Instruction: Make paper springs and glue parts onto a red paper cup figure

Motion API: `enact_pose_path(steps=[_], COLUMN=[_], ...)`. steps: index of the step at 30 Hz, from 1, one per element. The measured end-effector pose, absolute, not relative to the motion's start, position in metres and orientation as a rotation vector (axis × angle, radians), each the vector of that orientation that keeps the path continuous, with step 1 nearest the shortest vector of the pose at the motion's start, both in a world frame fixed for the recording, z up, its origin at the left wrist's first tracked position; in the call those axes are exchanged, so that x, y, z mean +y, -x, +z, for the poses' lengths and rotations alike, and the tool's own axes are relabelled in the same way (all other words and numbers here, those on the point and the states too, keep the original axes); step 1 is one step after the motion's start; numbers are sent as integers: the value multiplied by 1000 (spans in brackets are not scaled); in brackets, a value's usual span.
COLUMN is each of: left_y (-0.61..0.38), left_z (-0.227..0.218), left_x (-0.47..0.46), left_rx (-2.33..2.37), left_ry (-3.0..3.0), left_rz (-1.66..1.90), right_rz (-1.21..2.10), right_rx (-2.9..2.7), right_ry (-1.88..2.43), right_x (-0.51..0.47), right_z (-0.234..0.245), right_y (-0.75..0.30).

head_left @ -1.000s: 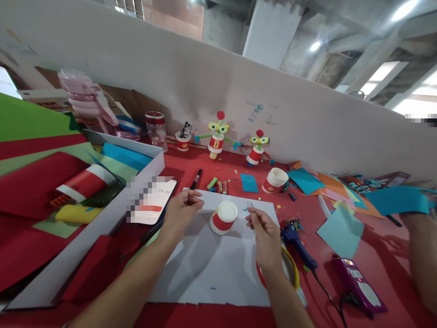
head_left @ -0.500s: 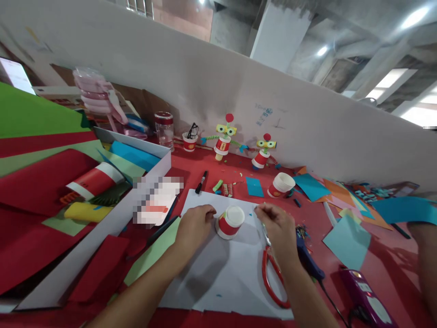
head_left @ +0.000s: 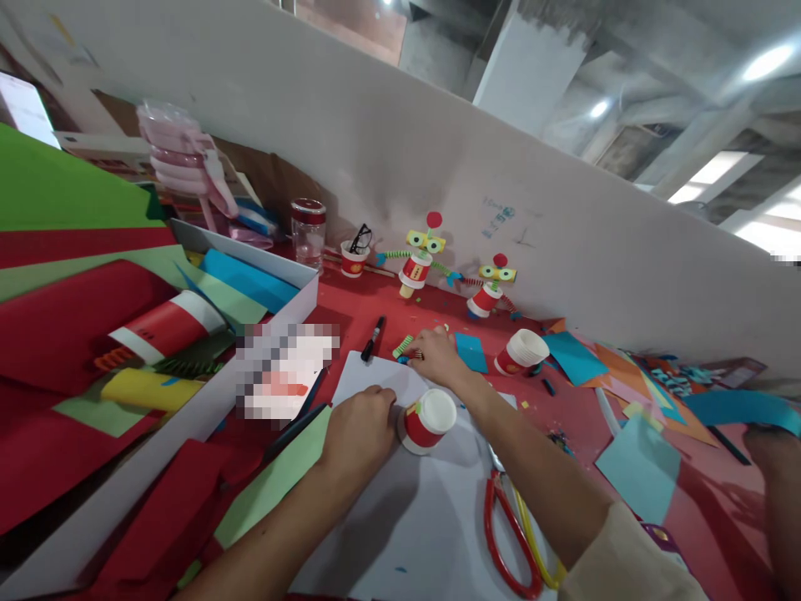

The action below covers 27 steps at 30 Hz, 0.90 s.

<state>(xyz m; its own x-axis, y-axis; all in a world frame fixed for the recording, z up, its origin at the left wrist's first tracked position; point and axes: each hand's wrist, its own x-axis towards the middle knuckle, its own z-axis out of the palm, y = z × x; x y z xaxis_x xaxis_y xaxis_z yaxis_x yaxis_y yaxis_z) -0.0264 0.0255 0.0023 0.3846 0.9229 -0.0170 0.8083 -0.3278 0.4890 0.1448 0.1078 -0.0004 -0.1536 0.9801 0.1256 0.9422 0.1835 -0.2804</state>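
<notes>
An upturned red and white paper cup (head_left: 429,420) lies tilted on a white sheet (head_left: 413,517). My left hand (head_left: 360,430) rests curled against the cup's left side. My right hand (head_left: 435,355) reaches past the cup to the far edge of the sheet, fingers closed over small folded paper strips (head_left: 405,345), green and red; whether it has lifted any I cannot tell. A black marker (head_left: 374,337) lies just left of that hand.
Red scissors (head_left: 504,534) lie on the sheet near my right forearm. Two paper-cup figures (head_left: 419,263) stand by the wall, another cup (head_left: 521,351) lies beside blue paper (head_left: 471,351). A box of coloured sheets (head_left: 156,334) fills the left. Another person's arm (head_left: 773,467) is at right.
My right hand left the spot beside the cup and reached forward to the folded strips; the scissors now lie on the sheet. My left hand moved in against the cup.
</notes>
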Motion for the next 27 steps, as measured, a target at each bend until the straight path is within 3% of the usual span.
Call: enact_pose_path(steps=[7,13,20,27], left_y=[26,27,27,28], left_z=[1,2,0,3], left_x=[27,28,25,22], left_rx=[1541,1593,1589,1519], left_ry=[-2213,-2213,-2258,-2275], left_rz=[375,478,524,528], right_rz=[316,689,478,344], right_rx=[-2140,-1827,-1902,-2032], right_ry=[1806,1608,1599,1525], right_x=[103,63,-11,-19], right_z=[23,63,66,54], right_y=[-145,-156,-157,-151])
